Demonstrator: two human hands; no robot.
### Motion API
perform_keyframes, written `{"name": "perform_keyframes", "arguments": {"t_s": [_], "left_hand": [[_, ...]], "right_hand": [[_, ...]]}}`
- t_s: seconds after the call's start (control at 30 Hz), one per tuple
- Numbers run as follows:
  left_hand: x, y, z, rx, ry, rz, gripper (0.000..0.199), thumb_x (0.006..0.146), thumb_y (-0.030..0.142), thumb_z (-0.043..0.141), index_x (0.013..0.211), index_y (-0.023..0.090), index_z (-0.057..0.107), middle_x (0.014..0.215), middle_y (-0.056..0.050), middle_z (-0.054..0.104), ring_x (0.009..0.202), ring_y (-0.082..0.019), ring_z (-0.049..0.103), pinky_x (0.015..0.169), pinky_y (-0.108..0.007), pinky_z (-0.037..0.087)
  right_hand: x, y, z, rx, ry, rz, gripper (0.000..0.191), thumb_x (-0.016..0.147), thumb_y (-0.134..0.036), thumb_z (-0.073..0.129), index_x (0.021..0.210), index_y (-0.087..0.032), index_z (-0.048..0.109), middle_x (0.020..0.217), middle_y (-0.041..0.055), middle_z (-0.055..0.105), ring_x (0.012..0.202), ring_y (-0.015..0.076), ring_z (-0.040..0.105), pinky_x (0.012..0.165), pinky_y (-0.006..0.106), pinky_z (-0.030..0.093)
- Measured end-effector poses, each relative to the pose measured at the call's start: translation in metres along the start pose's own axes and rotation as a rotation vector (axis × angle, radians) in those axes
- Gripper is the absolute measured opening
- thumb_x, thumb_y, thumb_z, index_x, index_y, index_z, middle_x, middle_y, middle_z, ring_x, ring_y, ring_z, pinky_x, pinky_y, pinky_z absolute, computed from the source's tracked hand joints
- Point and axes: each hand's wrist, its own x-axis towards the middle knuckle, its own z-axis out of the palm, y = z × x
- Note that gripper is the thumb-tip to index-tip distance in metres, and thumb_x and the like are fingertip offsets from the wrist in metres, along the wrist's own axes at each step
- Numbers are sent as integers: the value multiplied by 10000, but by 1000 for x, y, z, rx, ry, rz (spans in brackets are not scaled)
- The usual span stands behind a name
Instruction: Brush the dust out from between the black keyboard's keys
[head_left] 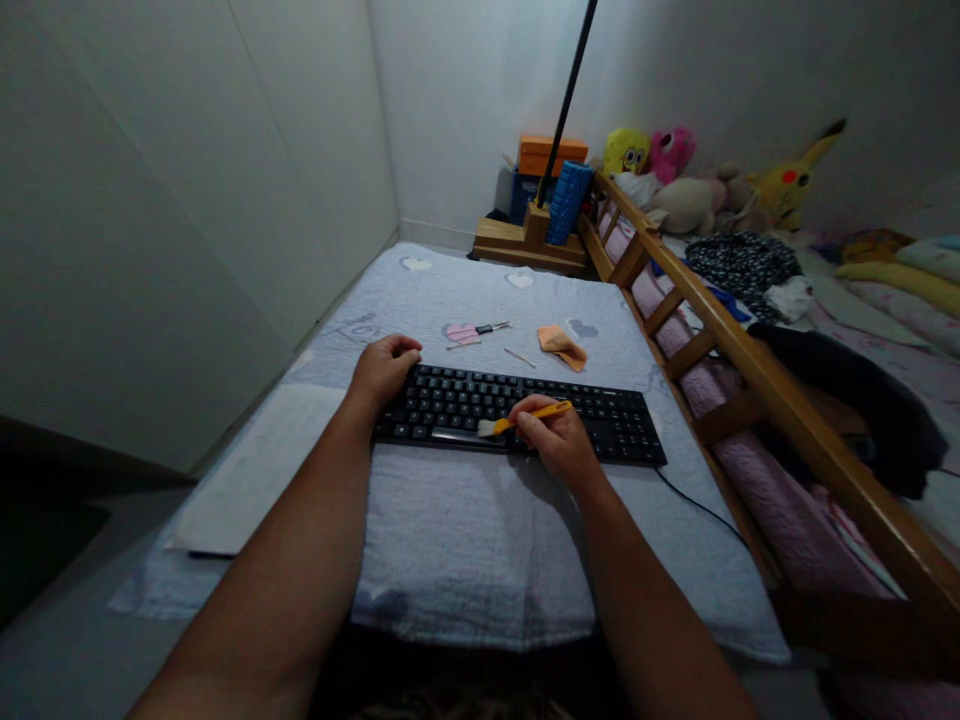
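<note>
A black keyboard (465,400) lies across the light blue cloth, its cable running off at the right. Around its upper left end my left hand (382,370) is closed, steadying that edge. A small brush with a yellow handle (556,409) is pinched in my right hand (551,430); its pale bristles touch the keys near the space bar. Behind the keyboard lie an orange cloth (562,346), a dark-handled tool (493,327) and two cotton swabs, one of them a white swab (520,357).
The blue cloth (465,560) covers the table. A wooden bed rail (705,315) runs along the right side, with plush toys beyond. At the back stands a wooden base (510,240) with a black pole. A pale sheet (255,470) lies at left.
</note>
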Motion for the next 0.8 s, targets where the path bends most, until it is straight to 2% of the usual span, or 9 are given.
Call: {"name": "perform_keyframes", "arguments": {"t_s": [0.13, 0.27, 0.57, 0.8], "left_hand": [[0, -1, 0, -7, 1, 6, 263, 671, 353, 653, 858, 185, 730, 793, -30, 695, 782, -214, 617, 795, -347, 465], [0, -1, 0, -9, -2, -4, 253, 672, 351, 657, 854, 190, 728, 780, -22, 688, 775, -210, 610, 794, -346, 465], [0, -1, 0, -2, 2, -7, 251, 668, 353, 661, 855, 199, 728, 777, -20, 682, 770, -212, 602, 785, -343, 457], [-1, 4, 0, -9, 9, -11, 244, 658, 347, 663, 837, 194, 724, 770, -20, 683, 770, -213, 604, 787, -340, 457]], "right_hand": [[0, -1, -4, -16, 36, -4, 154, 731, -322, 570, 679, -198, 646, 547, -21, 498, 514, 125, 426, 513, 265, 322], [-1, -3, -6, -27, 50, -3, 142, 698, -296, 539, 627, -207, 623, 539, -15, 500, 513, 128, 433, 507, 265, 323], [0, 2, -2, -28, -10, -5, 190, 816, -375, 619, 822, -197, 688, 650, -2, 601, 576, 138, 523, 547, 259, 387], [-1, 1, -4, -64, -34, 4, 184, 813, -358, 587, 782, -196, 668, 604, -14, 560, 547, 130, 482, 530, 253, 353]]}}
